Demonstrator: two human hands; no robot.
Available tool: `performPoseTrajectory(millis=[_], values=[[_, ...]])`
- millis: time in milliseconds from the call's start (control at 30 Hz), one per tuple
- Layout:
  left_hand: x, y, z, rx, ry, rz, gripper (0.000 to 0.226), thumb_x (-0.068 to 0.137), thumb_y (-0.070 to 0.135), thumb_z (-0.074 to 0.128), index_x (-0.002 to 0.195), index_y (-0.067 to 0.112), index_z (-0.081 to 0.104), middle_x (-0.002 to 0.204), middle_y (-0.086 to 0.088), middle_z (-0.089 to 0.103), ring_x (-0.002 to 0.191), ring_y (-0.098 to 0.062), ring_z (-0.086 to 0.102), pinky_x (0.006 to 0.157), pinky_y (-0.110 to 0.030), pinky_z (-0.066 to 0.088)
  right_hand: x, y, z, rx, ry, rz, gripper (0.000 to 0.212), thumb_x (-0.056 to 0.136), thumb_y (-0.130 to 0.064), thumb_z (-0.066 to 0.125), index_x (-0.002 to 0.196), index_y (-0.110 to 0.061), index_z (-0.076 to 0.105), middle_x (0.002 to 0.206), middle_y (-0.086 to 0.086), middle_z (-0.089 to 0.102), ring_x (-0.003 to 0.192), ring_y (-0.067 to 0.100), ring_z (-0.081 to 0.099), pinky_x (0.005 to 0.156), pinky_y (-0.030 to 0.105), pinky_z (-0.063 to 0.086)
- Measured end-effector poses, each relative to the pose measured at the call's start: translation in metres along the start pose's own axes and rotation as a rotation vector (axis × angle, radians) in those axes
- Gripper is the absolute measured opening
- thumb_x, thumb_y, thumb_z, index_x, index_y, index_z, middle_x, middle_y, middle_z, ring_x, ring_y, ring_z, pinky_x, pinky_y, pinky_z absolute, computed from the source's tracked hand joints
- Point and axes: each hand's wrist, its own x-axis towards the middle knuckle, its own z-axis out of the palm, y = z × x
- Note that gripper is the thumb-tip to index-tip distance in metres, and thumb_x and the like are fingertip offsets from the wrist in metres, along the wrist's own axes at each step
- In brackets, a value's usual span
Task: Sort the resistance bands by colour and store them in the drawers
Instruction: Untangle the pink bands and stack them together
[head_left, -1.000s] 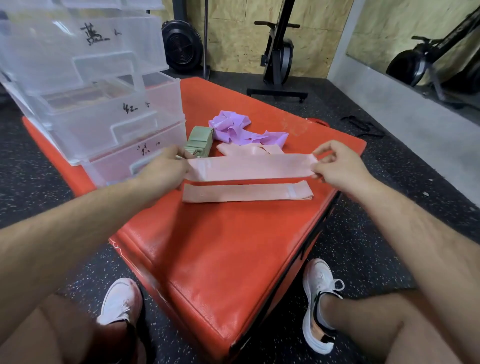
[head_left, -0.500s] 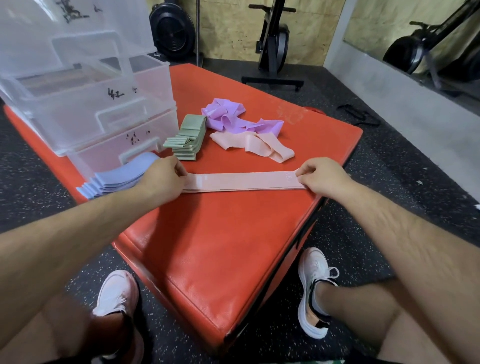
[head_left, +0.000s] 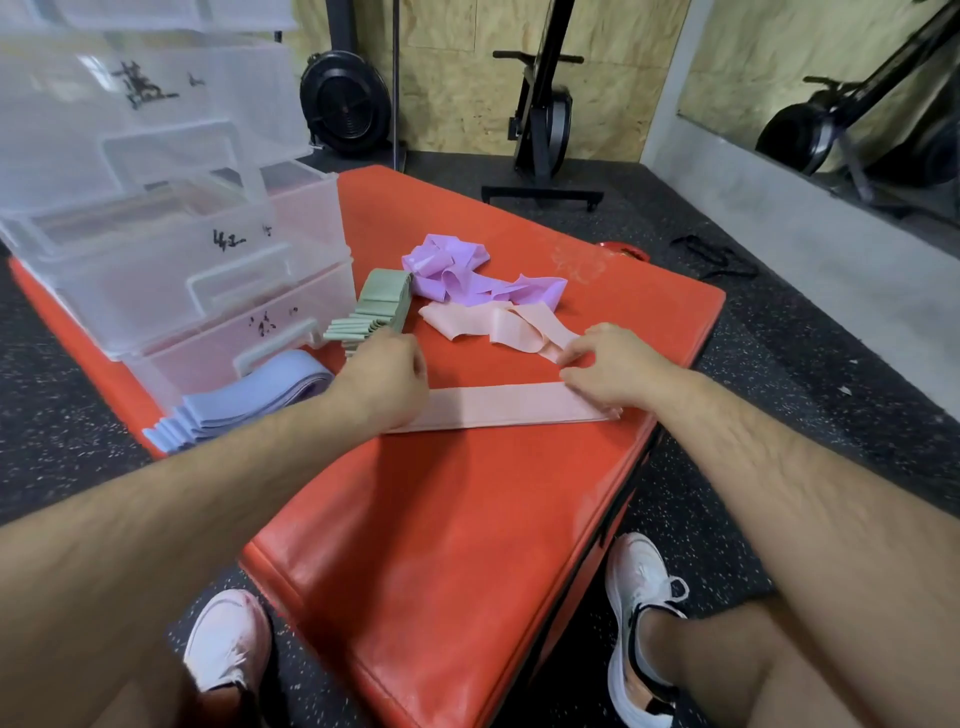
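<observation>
— The hands?
— The left hand (head_left: 384, 382) lies knuckles up over the left end of the flat pale-pink elastic band (head_left: 506, 408). The right hand (head_left: 621, 369) has bent fingers on its right end. I cannot tell whether either pinches it.
— And the band?
— It lies flat on the red padded vinyl box (head_left: 457, 545), long axis left to right. Beyond it are crumpled pink bands (head_left: 496, 325), and further left clear plastic drawers (head_left: 171, 270).
</observation>
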Motion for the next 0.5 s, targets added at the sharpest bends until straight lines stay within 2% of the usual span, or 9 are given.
performPoseTrajectory(millis=[67,133,200,267,367,433,500], values=[[0.009,0.012,0.005,-0.023,-0.013,0.032,0.02,0.084,0.007,0.052,0.07,0.022,0.052,0.089,-0.011,0.058,0.084,-0.026,0.055,0.075,-0.031,0.044,0.005,-0.003,-0.003,-0.012,-0.082,0.033,0.042,0.088,-0.039,0.059,0.129,-0.035,0.065,0.126,-0.001,0.061,0.109,0.025,0.061,0.099,0.041,0.051],[0.018,0.022,0.008,-0.061,-0.044,0.05,0.023,0.084,0.01,0.052,0.067,0.026,0.049,0.09,-0.007,0.057,0.082,-0.022,0.055,0.076,-0.028,0.043,0.01,-0.001,-0.006,-0.001,-0.049,0.015,0.046,0.096,-0.032,0.055,0.141,-0.03,0.056,0.131,0.001,0.063,0.116,0.028,0.06,0.1,0.038,0.048],[0.027,0.03,0.009,-0.1,-0.074,0.044,0.021,0.083,0.012,0.052,0.069,0.027,0.052,0.092,-0.005,0.058,0.083,-0.02,0.058,0.072,-0.025,0.041,0.014,0.002,-0.011,-0.015,0.053,-0.028,0.04,0.1,-0.025,0.049,0.14,-0.022,0.056,0.131,0.006,0.061,0.12,0.029,0.057,0.1,0.038,0.045],[0.035,0.036,0.009,-0.135,-0.088,0.046,0.012,0.085,0.013,0.053,0.08,0.019,0.062,0.094,-0.005,0.062,0.085,-0.019,0.059,0.066,-0.021,0.039,0.019,0.005,-0.014,0.022,0.139,-0.038,0.039,0.102,-0.023,0.045,0.137,-0.009,0.056,0.144,0.008,0.053,0.132,0.026,0.048,0.11,0.035,0.037],[0.042,0.044,0.011,-0.202,-0.091,0.054,0.01,0.088,0.02,0.056,0.094,0.02,0.064,0.099,-0.001,0.063,0.087,-0.015,0.059,0.063,-0.017,0.037,0.02,0.007,-0.016,0.108,0.192,-0.086,0.046,0.103,-0.02,0.045,0.148,-0.009,0.048,0.157,0.001,0.04,0.146,0.017,0.034,0.115,0.02,0.021],[0.046,0.047,0.013,-0.24,-0.1,0.049,0.016,0.09,0.024,0.057,0.104,0.021,0.064,0.105,0.001,0.062,0.09,-0.013,0.06,0.073,-0.021,0.042,0.019,0.007,-0.014,0.113,0.167,-0.124,0.041,0.103,-0.026,0.048,0.141,-0.011,0.057,0.153,0.0,0.047,0.143,0.017,0.04,0.114,0.021,0.026],[0.052,0.05,0.016,-0.234,-0.127,0.045,0.022,0.091,0.024,0.058,0.112,0.019,0.064,0.111,0.0,0.063,0.099,-0.015,0.06,0.084,-0.025,0.045,0.017,0.005,-0.012,0.069,0.124,-0.063,0.031,0.098,-0.032,0.055,0.111,-0.012,0.074,0.137,0.002,0.058,0.128,0.021,0.052,0.107,0.029,0.039]])
